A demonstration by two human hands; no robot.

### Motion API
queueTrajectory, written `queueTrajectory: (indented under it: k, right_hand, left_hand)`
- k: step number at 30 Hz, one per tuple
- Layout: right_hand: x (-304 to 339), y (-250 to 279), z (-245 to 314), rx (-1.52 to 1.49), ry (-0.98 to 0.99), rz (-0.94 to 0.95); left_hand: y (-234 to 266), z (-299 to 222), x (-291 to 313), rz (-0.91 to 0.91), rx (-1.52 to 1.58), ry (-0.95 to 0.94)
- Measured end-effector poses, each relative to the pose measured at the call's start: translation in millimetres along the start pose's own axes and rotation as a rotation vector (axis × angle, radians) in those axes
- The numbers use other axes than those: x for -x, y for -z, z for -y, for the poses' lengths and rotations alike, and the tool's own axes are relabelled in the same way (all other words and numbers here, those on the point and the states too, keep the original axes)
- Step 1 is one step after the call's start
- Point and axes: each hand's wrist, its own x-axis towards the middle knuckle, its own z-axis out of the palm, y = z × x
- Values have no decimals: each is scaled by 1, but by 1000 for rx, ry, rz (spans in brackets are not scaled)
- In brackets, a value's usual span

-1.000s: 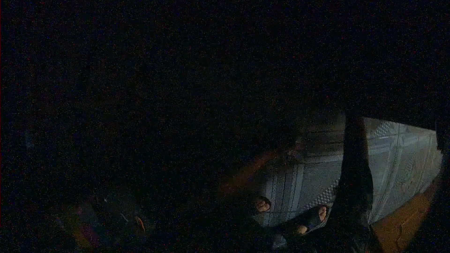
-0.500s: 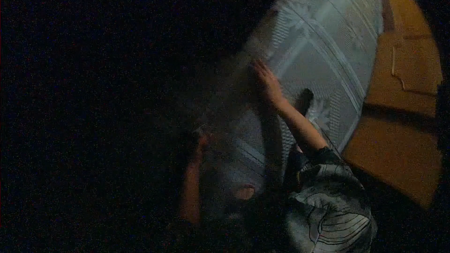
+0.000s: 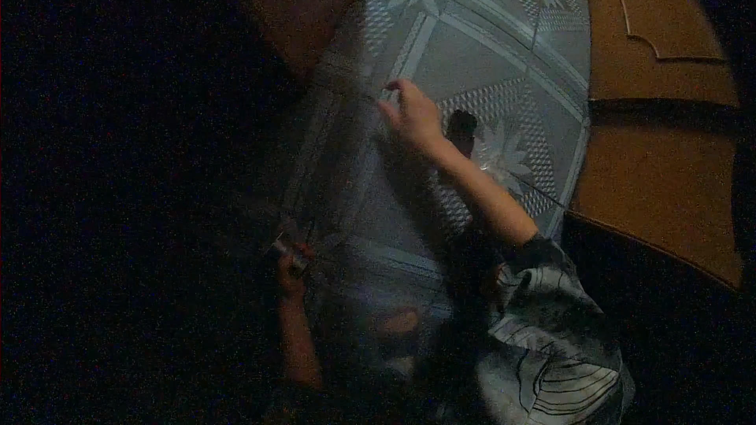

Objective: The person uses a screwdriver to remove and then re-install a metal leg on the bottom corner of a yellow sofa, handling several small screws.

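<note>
My right hand (image 3: 411, 116) reaches out over pale patterned tiles (image 3: 472, 39), its thumb and fingers apart and slightly bent, with nothing visible between them. Lower left, in deep shadow, my left hand (image 3: 291, 271) is closed around a small grey, cylinder-like object (image 3: 289, 254); its exact kind is too dark to tell. Beside my right wrist a dark rounded shape (image 3: 462, 127) rests on the tiles, perhaps the tip of a shoe. A patterned grey-and-black sleeve (image 3: 551, 330) covers my upper right arm.
Orange-brown wooden panels (image 3: 661, 181) with raised trim stand along the right side, a dark gap between them. A dim reddish-brown surface (image 3: 307, 8) juts in at the upper left. A skin-toned patch (image 3: 398, 321) shows low in the middle. Most of the left is black.
The view has shifted, so tiles and panels sit differently. My right hand has moved left and its fingers, earlier stretched out, are now bent. My left hand appears lower and further left.
</note>
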Motion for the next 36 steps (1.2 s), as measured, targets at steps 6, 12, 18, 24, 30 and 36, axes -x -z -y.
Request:
queueTrajectory:
  k: [6, 12, 18, 24, 30, 36]
  right_hand:
    - [-41, -14, -55, -57, 62, 214]
    - [17, 84, -2, -1204, -462, 520]
    - [42, 59, -31, 24, 273, 515]
    - [24, 40, -20, 390, 596, 533]
    - [31, 80, -43, -950, -265, 601]
    - [53, 115, -88, -687, -351, 493]
  left_hand:
    - [-2, 20, -7, 57, 100, 23]
    - [-4, -18, 12, 161, 298, -72]
    - [38, -5, 13, -88, 32, 20]
    - [34, -8, 29, -338, 472, 52]
    - [40, -24, 28, -397, 356, 48]
    - [40, -30, 23, -453, 237, 53]
